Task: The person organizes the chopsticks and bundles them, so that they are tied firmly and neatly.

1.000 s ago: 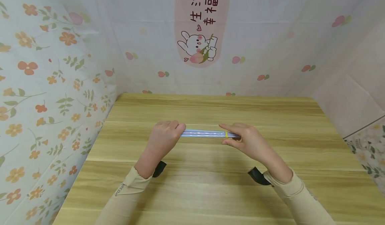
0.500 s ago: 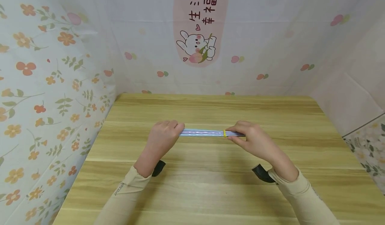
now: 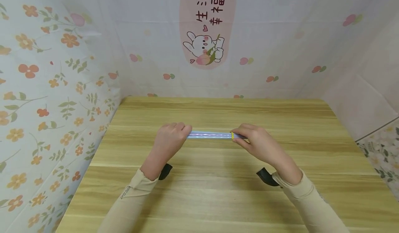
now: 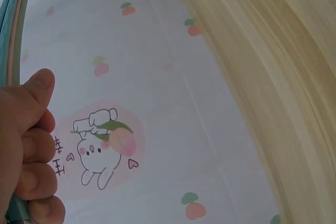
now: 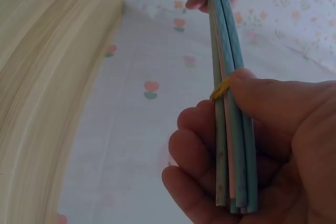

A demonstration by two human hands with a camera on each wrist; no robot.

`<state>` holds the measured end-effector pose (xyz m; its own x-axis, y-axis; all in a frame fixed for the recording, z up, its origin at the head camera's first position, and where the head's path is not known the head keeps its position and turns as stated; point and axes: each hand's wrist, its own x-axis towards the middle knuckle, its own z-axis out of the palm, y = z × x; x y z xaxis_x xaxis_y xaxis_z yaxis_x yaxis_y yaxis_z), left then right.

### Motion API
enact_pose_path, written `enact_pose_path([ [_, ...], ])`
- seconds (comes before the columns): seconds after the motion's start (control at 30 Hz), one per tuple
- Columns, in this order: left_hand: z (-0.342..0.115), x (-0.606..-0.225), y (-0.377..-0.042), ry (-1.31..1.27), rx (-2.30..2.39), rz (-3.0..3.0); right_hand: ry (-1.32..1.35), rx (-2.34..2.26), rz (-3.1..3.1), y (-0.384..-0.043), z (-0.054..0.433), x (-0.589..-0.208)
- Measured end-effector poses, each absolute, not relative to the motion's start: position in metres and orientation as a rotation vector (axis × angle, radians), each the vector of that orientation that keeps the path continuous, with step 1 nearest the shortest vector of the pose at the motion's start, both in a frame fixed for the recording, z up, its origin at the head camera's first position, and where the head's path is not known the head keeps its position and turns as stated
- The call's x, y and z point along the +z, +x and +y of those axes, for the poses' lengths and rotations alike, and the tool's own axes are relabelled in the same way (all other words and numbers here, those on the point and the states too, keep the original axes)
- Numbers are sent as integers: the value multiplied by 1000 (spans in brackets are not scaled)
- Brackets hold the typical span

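Note:
A bundle of slim pastel chopsticks (image 3: pixel 209 135), in blue, pink and green, spans level between both hands above the table. My left hand (image 3: pixel 169 137) grips one end in a fist; in the left wrist view its fingers (image 4: pixel 39 145) curl round the sticks. A yellow rubber band (image 3: pixel 232 135) is wound round the bundle near the other end. There my right hand (image 3: pixel 257 141) holds it. In the right wrist view the thumb (image 5: pixel 252 90) presses right at the band, and the fingers curl beneath. Blunt stick ends (image 5: pixel 236 198) lie over the palm.
The wood-grain table (image 3: pixel 205 198) stretches out under both hands. Behind it hangs a white cloth (image 3: pixel 274 39) with a rabbit print, and a flowered cloth (image 3: pixel 46 98) borders the left side. Black camera mounts (image 3: pixel 267 177) stick out from the wrists.
My right thumb and fingers have closed in at the rubber band; that hand went a little right, then back left. The bundle is slightly higher. My left hand keeps its grip.

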<state>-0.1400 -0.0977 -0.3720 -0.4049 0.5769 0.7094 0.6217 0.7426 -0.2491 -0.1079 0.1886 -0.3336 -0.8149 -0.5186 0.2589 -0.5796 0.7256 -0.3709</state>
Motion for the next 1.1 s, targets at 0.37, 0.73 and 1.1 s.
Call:
enact_pose_path([
  [0.37, -99, -370, -141, -884, -65, -2097, 904, 790, -2701, -112, 183, -340],
  [0.73, -98, -369, -145, -878, -37, -2091, 882, 763, -2658, -116, 181, -343],
  [1.1, -91, -365, -147, -885, -61, -2100, 805, 715, -2663, -117, 180, -343],
])
